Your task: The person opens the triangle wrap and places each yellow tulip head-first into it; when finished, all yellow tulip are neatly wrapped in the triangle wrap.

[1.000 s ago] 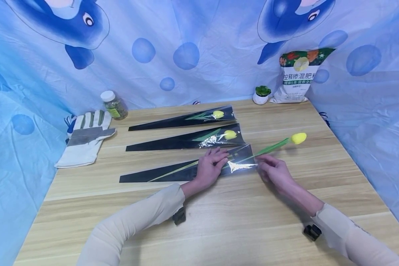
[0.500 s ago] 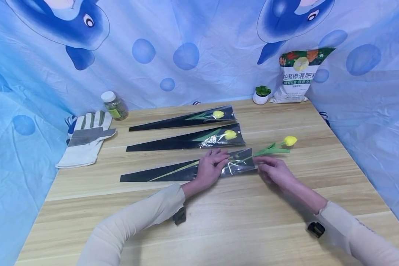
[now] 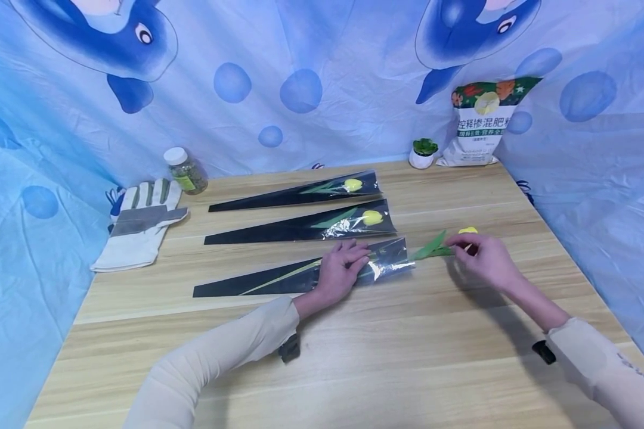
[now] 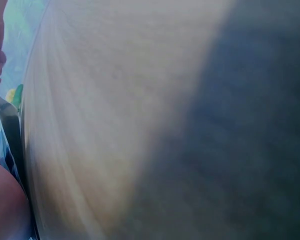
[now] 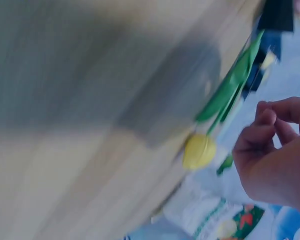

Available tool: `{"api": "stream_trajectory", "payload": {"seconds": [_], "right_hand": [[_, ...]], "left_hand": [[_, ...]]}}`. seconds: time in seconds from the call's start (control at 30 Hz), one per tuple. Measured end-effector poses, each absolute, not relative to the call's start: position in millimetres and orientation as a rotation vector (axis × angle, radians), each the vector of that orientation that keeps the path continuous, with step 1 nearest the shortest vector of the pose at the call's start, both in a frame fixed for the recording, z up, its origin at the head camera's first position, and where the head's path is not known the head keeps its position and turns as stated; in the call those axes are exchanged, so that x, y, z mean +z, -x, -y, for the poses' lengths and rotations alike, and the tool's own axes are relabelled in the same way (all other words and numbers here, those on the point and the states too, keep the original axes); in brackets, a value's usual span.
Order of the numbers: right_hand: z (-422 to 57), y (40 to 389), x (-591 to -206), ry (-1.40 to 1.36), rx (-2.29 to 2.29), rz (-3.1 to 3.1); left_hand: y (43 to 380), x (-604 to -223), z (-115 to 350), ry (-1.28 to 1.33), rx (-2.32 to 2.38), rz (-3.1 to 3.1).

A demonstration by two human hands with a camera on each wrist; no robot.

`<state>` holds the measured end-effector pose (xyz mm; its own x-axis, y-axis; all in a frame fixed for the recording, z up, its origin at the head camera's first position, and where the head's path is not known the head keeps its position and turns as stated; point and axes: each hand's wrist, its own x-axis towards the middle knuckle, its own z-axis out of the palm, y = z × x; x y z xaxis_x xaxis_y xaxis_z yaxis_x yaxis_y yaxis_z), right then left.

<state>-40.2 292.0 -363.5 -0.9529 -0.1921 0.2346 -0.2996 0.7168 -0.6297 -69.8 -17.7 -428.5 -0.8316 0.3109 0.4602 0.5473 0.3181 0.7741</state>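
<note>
My left hand (image 3: 337,273) lies on the nearest sleeve (image 3: 279,279), a tapered black one with a clear film front, fingers spread over the film. A yellow tulip (image 5: 200,151) has its stem inside this sleeve, while its green leaves (image 3: 432,247) and bloom stick out past the wide right end. Over the leaves and bloom is my right hand (image 3: 488,259), hiding most of the bloom in the head view. In the right wrist view, its thumb and forefinger tips meet beside the tulip with a gap between, and nothing shows in them.
Behind lie two more sleeves (image 3: 247,234), each with a yellow tulip inside. Work gloves (image 3: 139,223) and a white-lidded jar (image 3: 186,173) are at the back left. A small potted plant (image 3: 422,156) and a fertilizer bag (image 3: 477,128) stand at the back right.
The tulip has slid left, deeper into the sleeve, and its leaves have spread. My right hand has moved from the sleeve's end rightward to over the bloom. My left hand has stayed put.
</note>
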Motion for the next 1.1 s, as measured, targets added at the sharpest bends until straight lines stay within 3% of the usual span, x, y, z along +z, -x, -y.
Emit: {"api": "stream_trajectory", "payload": {"seconds": [0.37,1.1], "right_hand": [[-323.0,66.2,-371.3,-0.652,0.498,2.772],[-317.9,80.9,-383.5,-0.712,0.344,2.822]], "left_hand": [[68.8,-427.9,17.8,0.769,-1.573,2.36],[69.1,-427.3,16.9,0.78,-1.532,2.359]]}}
